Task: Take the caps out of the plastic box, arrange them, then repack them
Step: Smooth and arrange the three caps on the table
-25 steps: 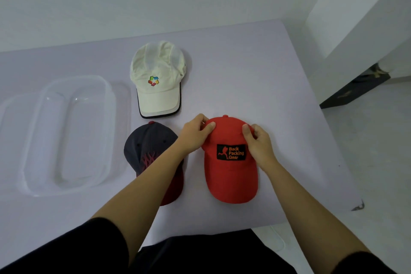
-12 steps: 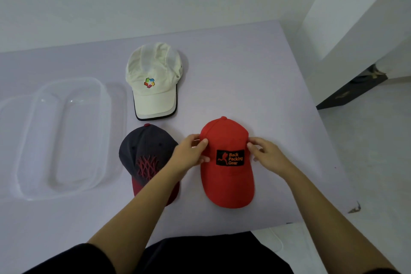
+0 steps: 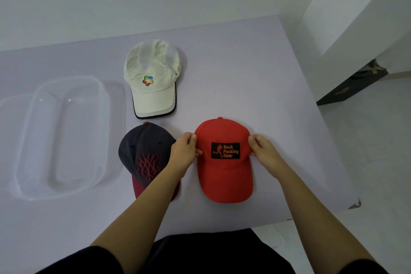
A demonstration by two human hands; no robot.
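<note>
The red cap (image 3: 224, 169) lies flat on the near right part of the lilac table (image 3: 255, 73), with its brim toward the person and a black patch reading "Back Packing Gear" on the front. The left hand (image 3: 183, 153) pinches the left side of its crown, fingers curled over the edge and thumb pressed on the red fabric. The right hand (image 3: 264, 151) pinches the right side of the crown in the same way. Just left of the red cap, partly under the left wrist, sits the navy cap (image 3: 142, 147), which has red stitching and a dark red brim. The two caps lie close together but do not touch. Farther back on the table, the white cap (image 3: 153, 66) rests with its dark-edged brim toward the navy cap and a small multicoloured logo on the front. The clear plastic box (image 3: 73, 140) stands at the far left of the table, open side up, well apart from the red cap.
</note>
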